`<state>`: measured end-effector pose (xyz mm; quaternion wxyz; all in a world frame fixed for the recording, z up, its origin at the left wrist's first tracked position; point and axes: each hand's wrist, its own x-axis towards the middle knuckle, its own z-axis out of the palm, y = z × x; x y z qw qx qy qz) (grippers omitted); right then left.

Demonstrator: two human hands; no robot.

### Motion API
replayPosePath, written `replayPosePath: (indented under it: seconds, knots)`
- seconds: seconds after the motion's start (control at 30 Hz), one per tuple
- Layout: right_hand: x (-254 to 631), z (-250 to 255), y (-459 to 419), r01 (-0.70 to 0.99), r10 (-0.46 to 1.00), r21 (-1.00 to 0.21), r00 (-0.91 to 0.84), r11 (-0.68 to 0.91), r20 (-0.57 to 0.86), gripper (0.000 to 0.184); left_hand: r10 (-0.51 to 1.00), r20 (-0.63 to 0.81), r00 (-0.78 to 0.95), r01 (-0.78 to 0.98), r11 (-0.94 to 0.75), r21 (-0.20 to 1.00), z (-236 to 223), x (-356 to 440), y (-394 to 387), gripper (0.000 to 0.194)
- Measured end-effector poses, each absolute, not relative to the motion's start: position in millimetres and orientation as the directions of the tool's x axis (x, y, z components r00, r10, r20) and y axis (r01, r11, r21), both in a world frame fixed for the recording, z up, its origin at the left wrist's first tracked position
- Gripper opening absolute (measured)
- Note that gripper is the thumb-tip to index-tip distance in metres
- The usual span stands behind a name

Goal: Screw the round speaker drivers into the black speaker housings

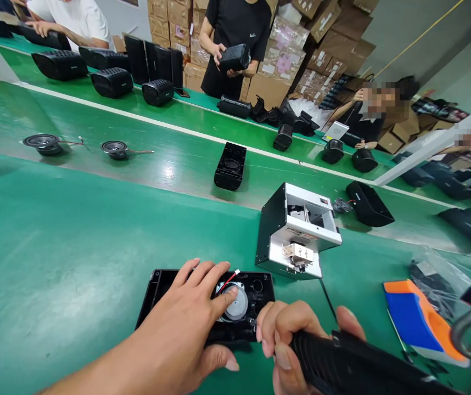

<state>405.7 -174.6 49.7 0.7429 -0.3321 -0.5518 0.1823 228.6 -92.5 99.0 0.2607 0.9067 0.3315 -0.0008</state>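
A black speaker housing (165, 296) lies open on the green bench in front of me. My left hand (186, 329) rests flat on it with fingers spread, one fingertip on the silver speaker driver (237, 307) seated inside; a red wire (229, 278) runs from the driver. My right hand (293, 340) is closed around the black ribbed grip of an electric screwdriver (354, 365), just right of the housing.
A small metal screw feeder (297, 230) stands behind the housing. A blue and orange tool (419, 321) and a plastic bag lie at right. Loose drivers (114, 148) and black housings (230, 165) sit on the conveyor. Other people work across it by stacked cartons.
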Motion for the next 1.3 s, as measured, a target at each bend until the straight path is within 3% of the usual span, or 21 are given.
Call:
replayPosePath:
  seconds: [0.07,0.23,0.37,0.6,0.67,0.77,0.93,1.07,1.3]
  knots:
    - [405,49,-175,0.107,0.628,-0.695,0.348,0.711,0.696,0.064,0.569,-0.176,0.803,0.575,-0.662,0.481,105,227,-87,0.079]
    - [406,53,-172,0.104,0.624,-0.68,0.317,0.726,0.714,0.042,0.508,-0.212,0.835,0.535,-0.657,0.532,115,220,-73,0.076]
    - [403,52,-169,0.101,0.592,-0.651,0.329,0.753,0.736,0.036,0.483,-0.202,0.852,0.513,-0.693,0.507,117,227,-55,0.046]
    - [406,62,-166,0.108,0.614,-0.696,0.389,0.71,0.687,0.063,0.393,-0.198,0.898,0.439,-0.768,0.467,106,245,-28,0.044]
    - [418,79,-161,0.106,0.571,-0.666,0.427,0.739,0.701,0.054,0.386,-0.179,0.905,0.422,-0.767,0.482,104,239,-25,0.048]
    - [445,105,-148,0.235,0.428,-0.593,0.499,0.77,0.754,0.033,0.443,-0.164,0.881,0.451,-0.688,0.568,101,222,-24,0.055]
    - [487,117,-123,0.517,0.261,-0.461,0.413,0.722,0.873,0.07,0.671,-0.116,0.733,0.582,-0.529,0.617,74,194,-33,0.058]
    - [492,104,-116,0.523,0.348,-0.488,0.347,0.699,0.871,0.07,0.817,0.0,0.576,0.634,-0.447,0.631,38,181,-48,0.051]
    - [482,105,-118,0.462,0.439,-0.612,0.432,0.642,0.788,0.06,0.846,0.002,0.533,0.527,-0.334,0.781,25,201,-104,0.057]
